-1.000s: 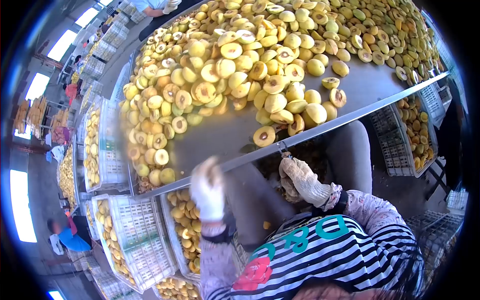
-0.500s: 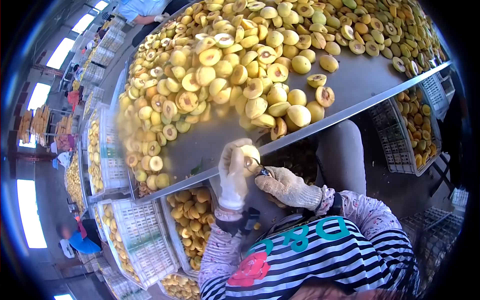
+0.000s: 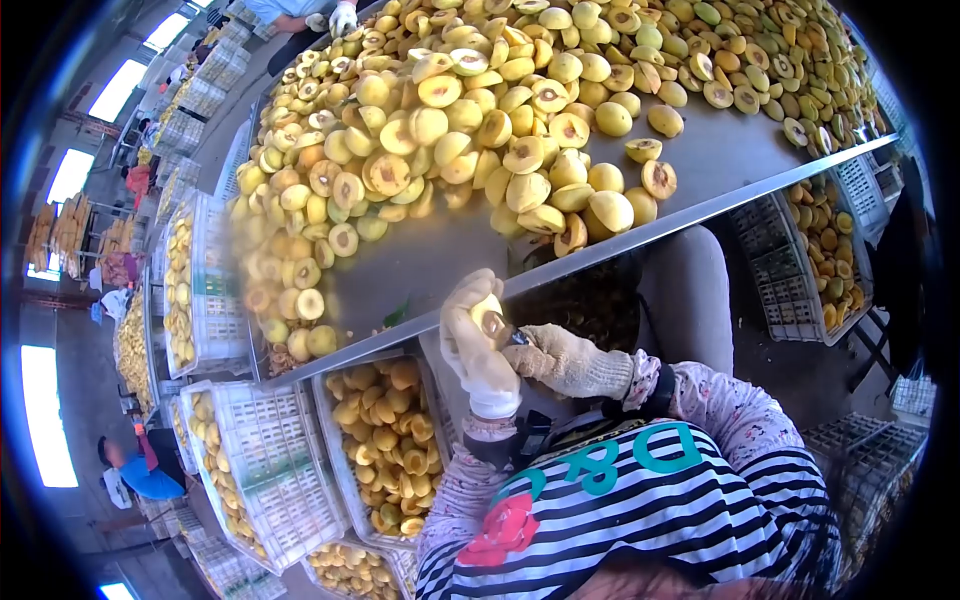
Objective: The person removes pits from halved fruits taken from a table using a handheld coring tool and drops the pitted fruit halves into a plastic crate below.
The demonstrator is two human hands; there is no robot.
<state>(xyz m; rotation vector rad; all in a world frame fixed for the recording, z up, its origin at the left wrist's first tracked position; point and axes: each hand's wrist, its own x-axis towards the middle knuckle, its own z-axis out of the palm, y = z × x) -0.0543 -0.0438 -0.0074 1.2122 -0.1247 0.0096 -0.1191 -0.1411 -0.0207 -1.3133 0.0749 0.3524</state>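
Gloved, my left hand [image 3: 474, 330] holds a halved yellow fruit [image 3: 487, 312] just past the metal table's front edge, cut side toward my right hand. My right hand [image 3: 570, 360], also gloved, is closed on a small dark tool [image 3: 516, 338], whose end is at the cut face of the fruit. The tool's tip is too small to make out. Beyond both hands, a large heap of halved fruit [image 3: 430, 125] lies on the metal table [image 3: 425, 262].
Crates of fruit stand below the table: one [image 3: 340, 470] left of my left arm, a white one [image 3: 280, 480] farther left, and one [image 3: 775, 270] at right. A co-worker's gloved hand [image 3: 343, 18] is at the table's far left. A green leaf [image 3: 397, 314] lies near the edge.
My left hand has turned slightly, and the fruit's cut side has tilted. My right hand has shifted a little with the tool. The co-worker's gloved hand has come over the table's far edge.
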